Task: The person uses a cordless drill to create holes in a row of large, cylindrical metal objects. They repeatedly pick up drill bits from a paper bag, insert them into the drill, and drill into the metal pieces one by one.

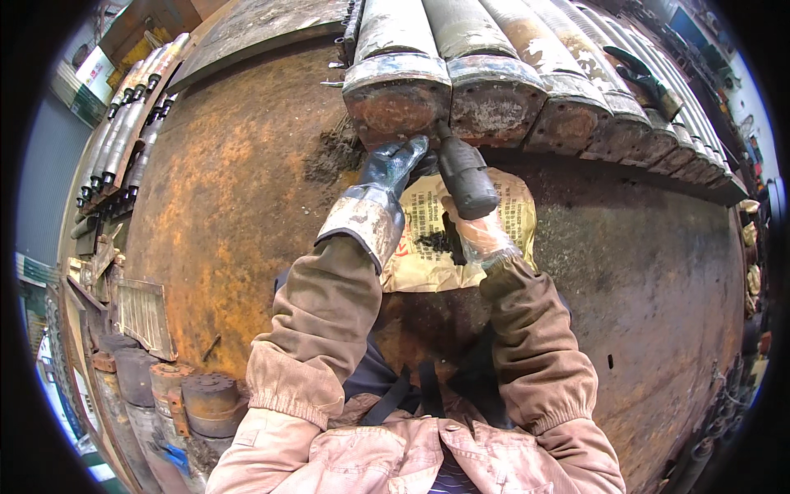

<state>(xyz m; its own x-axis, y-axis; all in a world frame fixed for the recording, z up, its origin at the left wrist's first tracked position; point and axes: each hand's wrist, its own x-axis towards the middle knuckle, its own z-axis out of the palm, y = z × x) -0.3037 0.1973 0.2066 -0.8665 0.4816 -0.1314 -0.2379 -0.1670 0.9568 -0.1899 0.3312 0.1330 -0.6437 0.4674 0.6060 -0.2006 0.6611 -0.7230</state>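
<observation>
My right hand [479,235], in a pale translucent glove, is closed under a dark grey impact wrench [469,177]. The wrench hides its fingers and the handle. The tool's nose reaches the lower edge of a rusty square end block [397,107] on the nearest metal cylinder [395,29]. Beside the nose, my left hand [391,169] wears a dark glove with a stained white cuff. Its fingers are drawn together just below the block, and whatever they grip is hidden. Beneath both hands lies a yellowish paper sack [432,267] with a black smear.
More cylinders with square ends [498,103] lie in a row toward the right. A dark glove [638,70] rests on them. The rusty metal table [239,165] spreads around me. Upright cylinders [210,399] stand at lower left, and a rack of rods [123,136] at far left.
</observation>
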